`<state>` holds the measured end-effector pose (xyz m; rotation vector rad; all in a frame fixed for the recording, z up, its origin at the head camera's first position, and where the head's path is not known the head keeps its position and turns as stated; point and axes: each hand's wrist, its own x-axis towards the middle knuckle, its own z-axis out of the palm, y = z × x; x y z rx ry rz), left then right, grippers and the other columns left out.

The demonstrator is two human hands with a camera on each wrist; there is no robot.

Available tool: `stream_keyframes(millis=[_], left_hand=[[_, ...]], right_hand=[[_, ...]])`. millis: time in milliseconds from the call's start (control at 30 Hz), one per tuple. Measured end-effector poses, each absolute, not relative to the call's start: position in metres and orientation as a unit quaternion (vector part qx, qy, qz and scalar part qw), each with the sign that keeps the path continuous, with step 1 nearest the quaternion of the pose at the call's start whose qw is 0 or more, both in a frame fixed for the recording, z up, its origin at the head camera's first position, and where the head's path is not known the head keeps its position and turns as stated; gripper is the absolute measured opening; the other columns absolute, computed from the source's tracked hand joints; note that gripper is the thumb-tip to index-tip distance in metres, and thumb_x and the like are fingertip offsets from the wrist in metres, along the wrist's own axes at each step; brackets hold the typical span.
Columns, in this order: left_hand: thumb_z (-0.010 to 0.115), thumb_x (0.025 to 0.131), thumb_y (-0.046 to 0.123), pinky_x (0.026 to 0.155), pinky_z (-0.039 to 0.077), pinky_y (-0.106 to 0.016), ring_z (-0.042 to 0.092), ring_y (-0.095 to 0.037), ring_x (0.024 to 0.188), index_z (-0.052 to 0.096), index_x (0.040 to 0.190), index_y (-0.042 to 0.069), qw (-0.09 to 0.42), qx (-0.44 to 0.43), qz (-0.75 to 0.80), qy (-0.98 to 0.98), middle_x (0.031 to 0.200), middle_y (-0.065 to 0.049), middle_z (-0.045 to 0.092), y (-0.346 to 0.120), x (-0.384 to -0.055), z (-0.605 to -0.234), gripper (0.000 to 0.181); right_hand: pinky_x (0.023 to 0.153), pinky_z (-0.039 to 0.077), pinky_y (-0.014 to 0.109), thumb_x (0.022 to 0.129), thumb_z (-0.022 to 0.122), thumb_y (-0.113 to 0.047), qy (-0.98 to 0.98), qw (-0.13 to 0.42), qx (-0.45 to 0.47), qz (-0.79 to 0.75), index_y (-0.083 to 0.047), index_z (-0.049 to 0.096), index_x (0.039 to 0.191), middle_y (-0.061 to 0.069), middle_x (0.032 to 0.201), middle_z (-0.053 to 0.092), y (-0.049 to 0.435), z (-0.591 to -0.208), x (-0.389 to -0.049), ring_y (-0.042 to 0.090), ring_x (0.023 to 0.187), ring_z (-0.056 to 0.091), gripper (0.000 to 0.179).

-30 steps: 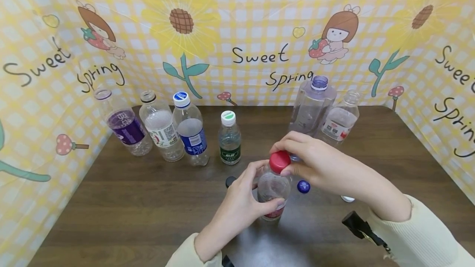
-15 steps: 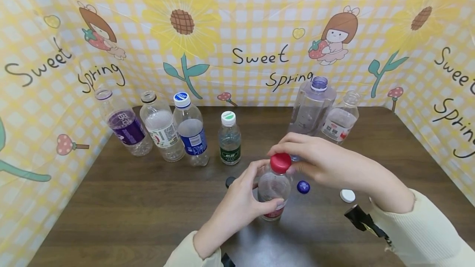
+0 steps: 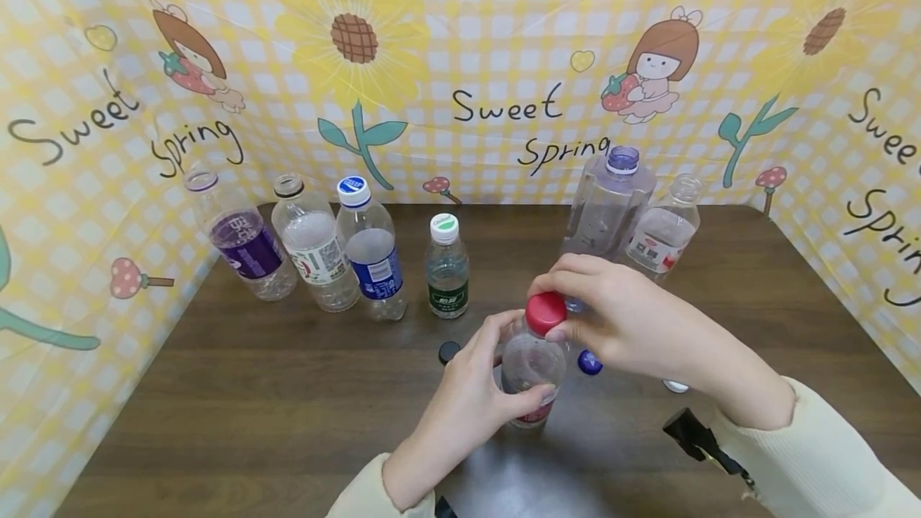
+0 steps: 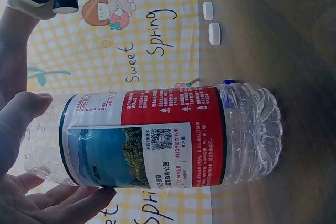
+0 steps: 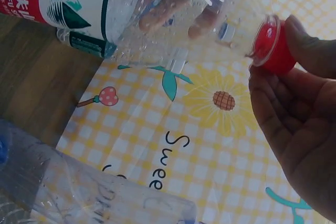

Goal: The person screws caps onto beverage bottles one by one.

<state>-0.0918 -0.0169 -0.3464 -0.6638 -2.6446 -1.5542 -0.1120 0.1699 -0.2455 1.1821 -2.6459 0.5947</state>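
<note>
While the left hand (image 3: pixel 471 390) grips a clear bottle (image 3: pixel 532 362) with its thumb across the near side, the right hand (image 3: pixel 619 314) pinches the red cap (image 3: pixel 546 314) at its mouth. The bottle is held roughly upright, just below and right of centre in the head view. Near it on the table (image 3: pixel 273 422) lie a black cap (image 3: pixel 449 352) to its left and a blue cap (image 3: pixel 590 362) to its right. Behind, a green-labelled bottle (image 3: pixel 448 282) stands near centre; three bottles (image 3: pixel 248 245) line the left, two more (image 3: pixel 608 206) the upper right.
</note>
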Motion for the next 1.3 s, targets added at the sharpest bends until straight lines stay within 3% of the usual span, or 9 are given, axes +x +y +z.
stream_keyframes(millis=[433,767,1300], left_hand=[[0.080,0.077,0.025,0.094,0.054,-0.039,0.057,-0.021,0.122,0.041,0.135,0.016,-0.047,-0.209,-0.501,-0.838,0.134,-0.006,0.055,-0.0210,-0.0944,-0.3417,0.071],[0.082,0.075,0.029,0.090,0.055,-0.032,0.058,-0.019,0.114,0.044,0.136,0.017,-0.043,-0.202,-0.490,-0.847,0.120,-0.004,0.056,-0.0244,-0.0971,-0.3427,0.073],[0.082,0.075,0.024,0.088,0.056,-0.030,0.058,-0.018,0.113,0.045,0.137,0.017,-0.037,-0.210,-0.487,-0.847,0.119,-0.004,0.056,-0.0236,-0.1013,-0.3377,0.072]], right_hand=[[0.075,0.053,0.025,0.080,0.075,-0.016,-0.884,0.093,0.389,0.241,-0.009,0.066,0.109,-0.006,0.097,0.062,0.1716,-0.2479,-0.1101,0.004,0.085,0.057,0.031],[0.074,0.054,0.025,0.078,0.077,-0.011,-0.884,0.102,0.380,0.251,-0.007,0.067,0.110,-0.004,0.098,0.065,0.1712,-0.2527,-0.1105,0.003,0.085,0.059,0.034],[0.077,0.055,0.029,0.078,0.077,-0.012,-0.893,0.104,0.358,0.252,-0.009,0.065,0.119,-0.001,0.105,0.068,0.1750,-0.2507,-0.1086,0.009,0.092,0.063,0.042]])
